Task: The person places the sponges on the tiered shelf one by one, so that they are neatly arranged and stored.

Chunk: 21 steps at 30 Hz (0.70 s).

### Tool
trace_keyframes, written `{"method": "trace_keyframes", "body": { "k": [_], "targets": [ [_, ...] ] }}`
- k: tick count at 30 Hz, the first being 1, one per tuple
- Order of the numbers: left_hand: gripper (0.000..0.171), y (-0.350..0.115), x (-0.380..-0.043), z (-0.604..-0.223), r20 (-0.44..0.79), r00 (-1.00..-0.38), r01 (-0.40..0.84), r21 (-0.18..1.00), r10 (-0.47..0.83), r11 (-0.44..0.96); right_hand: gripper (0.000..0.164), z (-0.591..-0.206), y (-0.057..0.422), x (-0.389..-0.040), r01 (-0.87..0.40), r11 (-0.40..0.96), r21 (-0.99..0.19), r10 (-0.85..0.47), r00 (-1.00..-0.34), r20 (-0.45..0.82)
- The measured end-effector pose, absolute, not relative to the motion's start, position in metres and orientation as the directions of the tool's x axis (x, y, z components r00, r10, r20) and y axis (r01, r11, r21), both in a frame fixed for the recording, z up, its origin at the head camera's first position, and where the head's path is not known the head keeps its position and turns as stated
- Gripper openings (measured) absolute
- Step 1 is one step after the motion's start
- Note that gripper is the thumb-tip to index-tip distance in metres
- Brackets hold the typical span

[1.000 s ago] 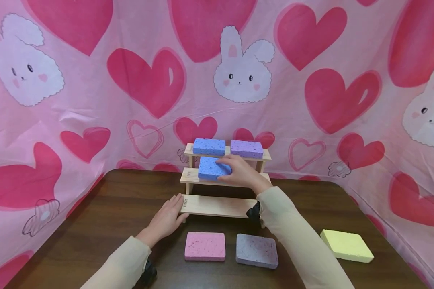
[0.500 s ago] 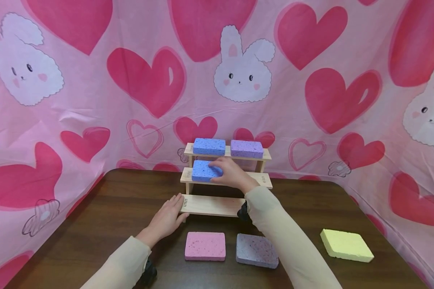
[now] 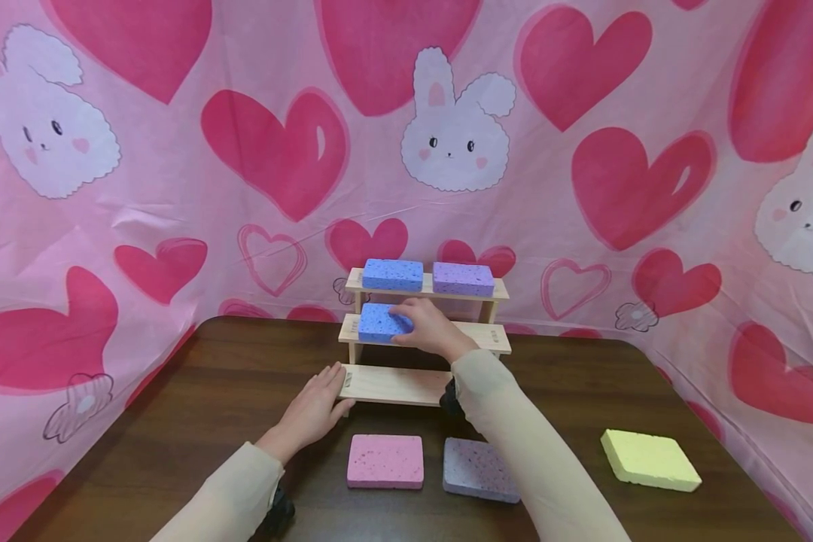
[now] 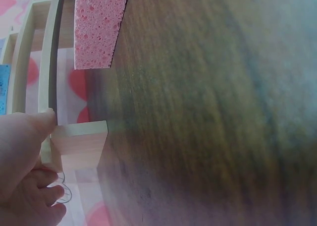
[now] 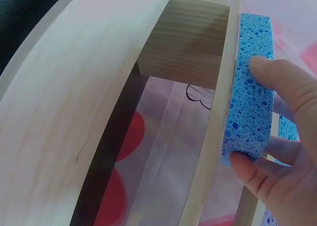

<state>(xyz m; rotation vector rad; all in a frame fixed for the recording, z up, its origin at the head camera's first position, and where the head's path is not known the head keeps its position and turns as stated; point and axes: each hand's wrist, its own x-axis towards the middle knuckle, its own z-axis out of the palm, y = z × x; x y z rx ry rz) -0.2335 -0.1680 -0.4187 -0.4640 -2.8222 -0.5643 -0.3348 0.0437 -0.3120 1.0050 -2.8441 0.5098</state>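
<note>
Bright blue rectangular porous sponge (image 3: 378, 324) sits toward the left of the middle tier (image 3: 484, 333), pale wooden three-tier rack (image 3: 488, 311) — right hand (image 3: 433, 330) pinching it, thumb against fingers; left hand (image 3: 309, 410) gripping the bottom tier's (image 3: 396, 385) left end. Probably light, soft, non-slip; take by opposite edges. Dark shelf-end marks (image 3: 348, 379) — illegible.

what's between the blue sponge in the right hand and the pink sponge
In the head view, the stand's bottom shelf, tabletop showing behind and in front.
</note>
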Motion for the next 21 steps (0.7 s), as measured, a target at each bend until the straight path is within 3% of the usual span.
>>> {"method": "trace_keyframes", "body": {
  "k": [6,21],
  "targets": [
    [0.062,-0.1673,-0.2332,-0.4174,0.273,-0.926,0.345,0.341,0.259,0.874,0.053,-0.3130,0.0426,-0.3376,-0.607,0.745,-0.276,-0.596,-0.792,0.133],
    [0.063,-0.1674,-0.2329,-0.4168,0.269,-0.929,0.340,0.345,0.255,0.875,0.052,-0.3176,0.0421,-0.3385,-0.627,0.740,-0.243,-0.604,-0.779,0.167]
  ]
}}
